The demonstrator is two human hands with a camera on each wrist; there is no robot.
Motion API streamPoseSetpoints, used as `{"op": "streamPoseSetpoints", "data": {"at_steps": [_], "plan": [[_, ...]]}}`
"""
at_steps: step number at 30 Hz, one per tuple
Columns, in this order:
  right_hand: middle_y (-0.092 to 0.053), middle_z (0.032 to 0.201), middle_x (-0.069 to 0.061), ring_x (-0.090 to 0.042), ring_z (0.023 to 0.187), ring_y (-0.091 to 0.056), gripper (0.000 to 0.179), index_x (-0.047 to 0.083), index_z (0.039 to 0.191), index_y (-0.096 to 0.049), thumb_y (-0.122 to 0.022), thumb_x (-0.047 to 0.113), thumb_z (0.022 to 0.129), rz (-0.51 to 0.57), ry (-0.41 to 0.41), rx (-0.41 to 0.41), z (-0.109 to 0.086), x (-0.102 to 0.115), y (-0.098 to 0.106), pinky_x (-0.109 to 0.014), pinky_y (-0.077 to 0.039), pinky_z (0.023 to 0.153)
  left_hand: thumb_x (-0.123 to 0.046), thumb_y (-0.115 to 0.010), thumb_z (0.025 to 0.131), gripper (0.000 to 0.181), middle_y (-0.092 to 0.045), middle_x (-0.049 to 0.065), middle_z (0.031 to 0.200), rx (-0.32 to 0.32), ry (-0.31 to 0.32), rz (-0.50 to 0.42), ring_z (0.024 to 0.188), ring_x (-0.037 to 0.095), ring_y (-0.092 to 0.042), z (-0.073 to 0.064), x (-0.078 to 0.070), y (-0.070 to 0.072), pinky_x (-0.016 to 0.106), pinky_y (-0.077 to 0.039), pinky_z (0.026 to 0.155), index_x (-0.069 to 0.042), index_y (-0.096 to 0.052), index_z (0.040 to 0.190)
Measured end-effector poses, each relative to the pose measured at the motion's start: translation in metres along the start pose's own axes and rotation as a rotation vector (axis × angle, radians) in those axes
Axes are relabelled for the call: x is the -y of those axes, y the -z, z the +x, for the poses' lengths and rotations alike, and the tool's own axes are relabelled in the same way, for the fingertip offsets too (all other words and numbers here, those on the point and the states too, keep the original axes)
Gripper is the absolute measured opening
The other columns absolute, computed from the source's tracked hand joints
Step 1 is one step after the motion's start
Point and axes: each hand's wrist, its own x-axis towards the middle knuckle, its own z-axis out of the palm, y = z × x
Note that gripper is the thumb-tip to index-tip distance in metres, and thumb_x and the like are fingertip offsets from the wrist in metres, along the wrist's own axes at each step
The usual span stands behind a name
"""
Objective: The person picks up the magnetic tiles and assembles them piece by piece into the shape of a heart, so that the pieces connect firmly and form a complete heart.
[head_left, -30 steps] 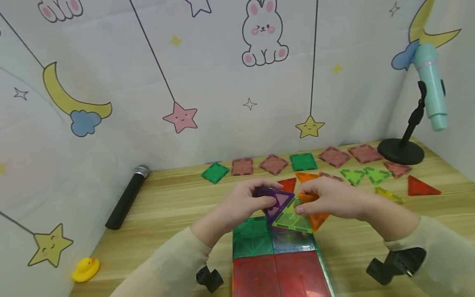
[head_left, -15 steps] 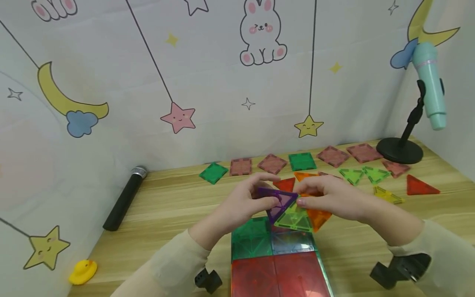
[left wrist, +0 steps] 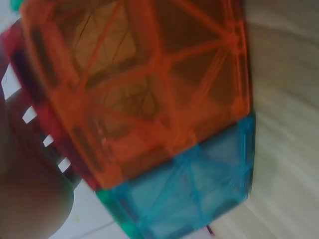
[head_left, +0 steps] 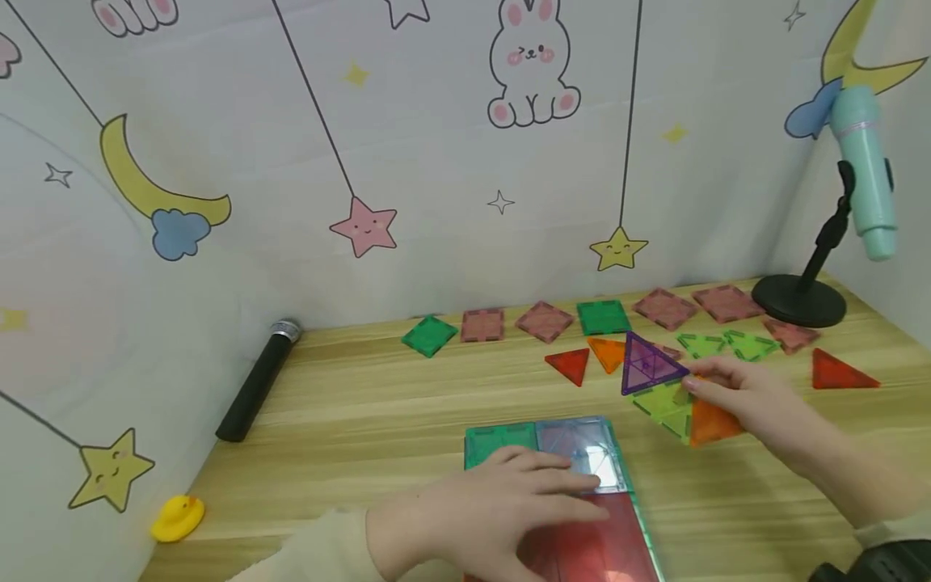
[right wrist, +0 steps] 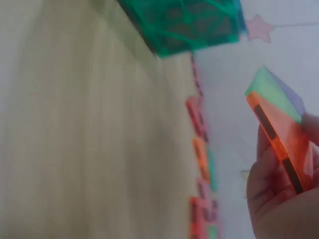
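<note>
So, up in the air beyond the right side of the build, we have a fan of tiles (head_left: 671,402), see-through and bright: one purple triangle (head_left: 650,364) with ribs crossing its face, one lime triangle (head_left: 663,406) tucked below it, one orange triangle (head_left: 713,424) beside that, three in all, joined edge to edge. And it's the right hand (head_left: 771,412) with the pinch, thumb in front, close to where the colours meet! Over to the left hand (head_left: 502,501), fingers spread above the boxy tile build (head_left: 618,529); whether they touch it, I can't tell. What a look on that build: green and pale blue across the far part of its top, red nearer the person, and from the left wrist an orange panel (left wrist: 159,89) next to a blue panel (left wrist: 189,184). Now the count along the back of the table (head_left: 349,404): two green squares (head_left: 604,317), four pink squares (head_left: 482,325), then two red triangles (head_left: 845,370), two small lime triangles (head_left: 749,345), one loose orange triangle (head_left: 606,354), one pink triangle (head_left: 791,334), plus a pinkish piece mostly hidden behind the purple. Two microphones out there, folks: one black (head_left: 262,380) lying down, one mint (head_left: 864,170) on a stand (head_left: 800,301). And a single yellow duck (head_left: 178,518), far left!
</note>
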Motion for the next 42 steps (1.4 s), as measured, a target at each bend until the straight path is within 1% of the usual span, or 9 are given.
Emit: {"op": "streamPoseSetpoints", "data": {"at_steps": [3, 7, 19, 25, 30, 33, 36, 39, 42], "plan": [[-0.056, 0.1, -0.004, -0.016, 0.081, -0.059, 0.028, 0.01, 0.117, -0.058, -0.049, 0.029, 0.099, 0.257, -0.012, 0.025, -0.002, -0.022, -0.012, -0.032, -0.053, 0.068, -0.058, -0.044, 0.091, 0.064, -0.011, -0.014, 0.154, 0.097, -0.018, 0.116, 0.14, 0.01, -0.008, 0.003, -0.009, -0.006, 0.037, -0.018, 0.11, -0.037, -0.024, 0.148], [-0.056, 0.095, 0.0, -0.017, 0.078, -0.06, 0.015, 0.022, 0.104, -0.061, -0.047, 0.022, 0.1, 0.491, -0.002, 0.07, -0.003, -0.034, -0.025, -0.032, -0.054, 0.067, -0.059, -0.039, 0.092, 0.063, -0.004, -0.013, 0.155, 0.108, -0.027, 0.178, 0.141, 0.01, -0.003, 0.003, -0.011, -0.012, 0.037, -0.014, 0.111, -0.039, -0.02, 0.149], [-0.055, 0.097, -0.001, -0.016, 0.075, -0.06, 0.019, 0.02, 0.106, -0.063, -0.045, 0.017, 0.1, 0.482, 0.065, 0.146, -0.002, -0.031, -0.033, -0.032, -0.054, 0.064, -0.058, -0.038, 0.093, 0.063, -0.003, -0.013, 0.155, 0.083, -0.049, 0.154, 0.141, 0.009, 0.0, -0.001, -0.008, -0.017, 0.037, -0.009, 0.112, -0.037, -0.02, 0.149], [-0.055, 0.105, 0.0, -0.015, 0.084, -0.056, 0.024, 0.01, 0.112, -0.064, -0.051, 0.023, 0.098, 0.29, -0.055, 0.12, -0.002, -0.042, -0.025, -0.029, -0.05, 0.071, -0.057, -0.04, 0.093, 0.063, -0.003, -0.014, 0.155, 0.085, -0.049, 0.127, 0.141, 0.009, -0.001, -0.002, -0.007, -0.015, 0.037, -0.009, 0.112, -0.036, -0.02, 0.149], [-0.056, 0.108, -0.003, -0.017, 0.085, -0.057, 0.034, -0.003, 0.119, -0.058, -0.051, 0.023, 0.097, 0.194, -0.101, 0.227, -0.004, -0.061, -0.007, -0.031, -0.049, 0.072, -0.058, -0.039, 0.093, 0.063, -0.005, -0.012, 0.156, 0.067, -0.053, 0.158, 0.141, 0.01, -0.002, -0.002, -0.007, -0.016, 0.037, -0.01, 0.112, -0.035, -0.023, 0.149], [-0.057, 0.112, -0.007, -0.015, 0.085, -0.056, 0.038, -0.003, 0.121, -0.057, -0.051, 0.026, 0.097, 0.076, -0.116, 0.228, -0.007, -0.068, 0.009, -0.03, -0.049, 0.07, -0.058, -0.042, 0.092, 0.064, -0.007, -0.011, 0.155, 0.047, -0.066, 0.139, 0.141, 0.01, -0.003, -0.002, -0.005, -0.017, 0.037, -0.01, 0.112, -0.034, -0.025, 0.149], [-0.057, 0.113, -0.009, -0.013, 0.087, -0.053, 0.04, -0.001, 0.121, -0.059, -0.053, 0.03, 0.096, -0.138, -0.103, 0.187, -0.011, -0.069, 0.021, -0.027, -0.046, 0.07, -0.057, -0.047, 0.09, 0.064, -0.013, -0.01, 0.155, 0.014, -0.076, 0.117, 0.141, 0.011, -0.008, -0.005, -0.001, -0.018, 0.039, -0.014, 0.112, -0.033, -0.03, 0.147], [-0.061, 0.103, -0.005, -0.013, 0.084, -0.052, 0.038, 0.006, 0.116, -0.064, -0.057, 0.035, 0.093, -0.338, -0.053, 0.17, -0.01, -0.066, 0.021, -0.027, -0.044, 0.068, -0.055, -0.051, 0.089, 0.063, -0.021, -0.008, 0.154, -0.024, -0.079, 0.116, 0.14, 0.014, -0.015, -0.01, 0.003, -0.018, 0.041, -0.019, 0.11, -0.031, -0.036, 0.145], [-0.062, 0.093, 0.002, -0.012, 0.083, -0.055, 0.035, 0.01, 0.111, -0.066, -0.061, 0.038, 0.09, -0.447, 0.002, 0.17, -0.005, -0.062, 0.012, -0.028, -0.046, 0.069, -0.053, -0.054, 0.088, 0.062, -0.024, -0.006, 0.153, -0.048, -0.077, 0.103, 0.14, 0.017, -0.018, -0.016, 0.009, -0.018, 0.043, -0.021, 0.11, -0.03, -0.039, 0.143]]}}
